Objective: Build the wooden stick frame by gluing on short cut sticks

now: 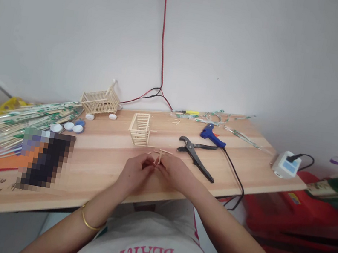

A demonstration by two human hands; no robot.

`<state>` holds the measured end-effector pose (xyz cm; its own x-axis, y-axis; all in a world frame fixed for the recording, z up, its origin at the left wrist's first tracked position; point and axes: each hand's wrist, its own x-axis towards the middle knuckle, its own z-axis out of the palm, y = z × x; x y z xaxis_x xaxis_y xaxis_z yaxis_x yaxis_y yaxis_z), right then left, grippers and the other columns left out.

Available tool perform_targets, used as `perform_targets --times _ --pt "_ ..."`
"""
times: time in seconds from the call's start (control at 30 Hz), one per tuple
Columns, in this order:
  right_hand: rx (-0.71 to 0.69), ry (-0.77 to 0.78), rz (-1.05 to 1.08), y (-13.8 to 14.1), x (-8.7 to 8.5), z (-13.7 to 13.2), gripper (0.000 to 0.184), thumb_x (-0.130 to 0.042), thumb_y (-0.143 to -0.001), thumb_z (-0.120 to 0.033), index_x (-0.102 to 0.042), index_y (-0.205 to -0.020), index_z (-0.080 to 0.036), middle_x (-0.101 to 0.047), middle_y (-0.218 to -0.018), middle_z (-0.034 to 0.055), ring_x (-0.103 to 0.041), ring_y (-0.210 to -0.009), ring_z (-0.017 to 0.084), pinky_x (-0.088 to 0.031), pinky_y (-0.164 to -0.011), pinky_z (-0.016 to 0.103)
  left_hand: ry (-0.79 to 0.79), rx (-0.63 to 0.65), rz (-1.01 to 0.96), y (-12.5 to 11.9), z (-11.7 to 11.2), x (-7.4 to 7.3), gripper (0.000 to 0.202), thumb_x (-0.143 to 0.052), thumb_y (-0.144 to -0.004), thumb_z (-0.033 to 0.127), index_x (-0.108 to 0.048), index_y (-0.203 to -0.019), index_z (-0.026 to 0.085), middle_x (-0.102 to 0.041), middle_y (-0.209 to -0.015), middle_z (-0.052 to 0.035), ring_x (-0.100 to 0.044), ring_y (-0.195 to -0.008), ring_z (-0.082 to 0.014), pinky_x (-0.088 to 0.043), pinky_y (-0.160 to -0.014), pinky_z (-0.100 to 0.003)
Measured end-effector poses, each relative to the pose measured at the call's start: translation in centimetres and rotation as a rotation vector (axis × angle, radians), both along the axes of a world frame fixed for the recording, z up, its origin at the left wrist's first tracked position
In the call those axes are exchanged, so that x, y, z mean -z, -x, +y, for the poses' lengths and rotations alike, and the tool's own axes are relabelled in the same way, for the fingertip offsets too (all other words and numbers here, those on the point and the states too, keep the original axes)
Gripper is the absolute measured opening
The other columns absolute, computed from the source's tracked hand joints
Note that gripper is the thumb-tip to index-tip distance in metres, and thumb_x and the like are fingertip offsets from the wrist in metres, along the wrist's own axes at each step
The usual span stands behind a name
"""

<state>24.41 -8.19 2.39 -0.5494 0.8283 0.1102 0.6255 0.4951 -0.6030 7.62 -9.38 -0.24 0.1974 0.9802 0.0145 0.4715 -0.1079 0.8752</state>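
Observation:
My left hand [136, 171] and my right hand [177, 173] meet at the front of the table. Their fingers are pinched around short wooden sticks [160, 155], one upright and one lying crosswise behind it. My fingers partly hide how the sticks join. Just beyond my hands stands a small open frame of wooden sticks [140, 129]. To the right lies a pair of cutting pliers [196, 153] with black handles, spread apart. Behind it rests a blue glue gun [213, 136] with its cord running off the front edge.
A finished-looking stick cart [100, 101] with white wheels stands at the back left. White bottle caps [68, 126] lie beside bundles of wrapped sticks [26, 124]. A yellow-handled tool [190, 113] and wrappers lie along the wall. A white power adapter [286, 164] sits at the right edge.

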Motion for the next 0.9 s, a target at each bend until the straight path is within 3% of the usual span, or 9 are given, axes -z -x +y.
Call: perform_targets --times 0.37,0.57,0.73,0.9 --pt "0.024 -0.034 -0.171 0.6 2.1 -0.5 0.015 -0.048 -0.093 -0.021 -0.062 -0.090 -0.014 -0.067 -0.092 0.0100 -0.061 -0.087 0.021 -0.044 -0.077 0.031 0.063 -0.013 -0.016 0.0 0.2 0.0 0.018 -0.056 -0.072 0.012 -0.056 -0.089 0.020 -0.071 -0.083 -0.0016 -0.068 -0.083 -0.0183 -0.049 -0.078 -0.031" --pt "-0.005 -0.084 0.114 0.0 1.9 -0.3 0.015 -0.049 -0.092 -0.018 -0.062 -0.098 -0.017 -0.068 -0.098 0.0077 -0.061 -0.093 0.020 -0.045 -0.081 0.031 0.099 -0.009 -0.075 0.1 0.2 0.2 0.016 -0.063 -0.071 0.020 -0.058 -0.086 0.020 -0.071 -0.081 -0.0004 -0.067 -0.078 -0.0175 -0.050 -0.073 -0.028" --pt "-0.089 -0.101 0.105 -0.1 1.2 0.0 0.013 -0.052 -0.089 -0.016 -0.063 -0.095 -0.018 -0.068 -0.099 0.0076 -0.060 -0.096 0.020 -0.045 -0.084 0.032 -0.013 0.016 0.019 -0.3 0.0 0.4 0.019 -0.057 -0.073 0.014 -0.061 -0.091 0.020 -0.070 -0.086 -0.0018 -0.065 -0.081 -0.0171 -0.049 -0.076 -0.030" --pt "-0.068 -0.106 0.022 0.1 1.8 -0.2 0.010 -0.055 -0.087 -0.014 -0.063 -0.093 -0.016 -0.068 -0.093 0.0087 -0.061 -0.087 0.020 -0.047 -0.079 0.032 -0.157 0.022 0.191 -0.5 -0.3 0.8 0.028 -0.058 -0.070 0.009 -0.064 -0.096 0.020 -0.069 -0.095 -0.0050 -0.060 -0.093 -0.0217 -0.045 -0.085 -0.035"
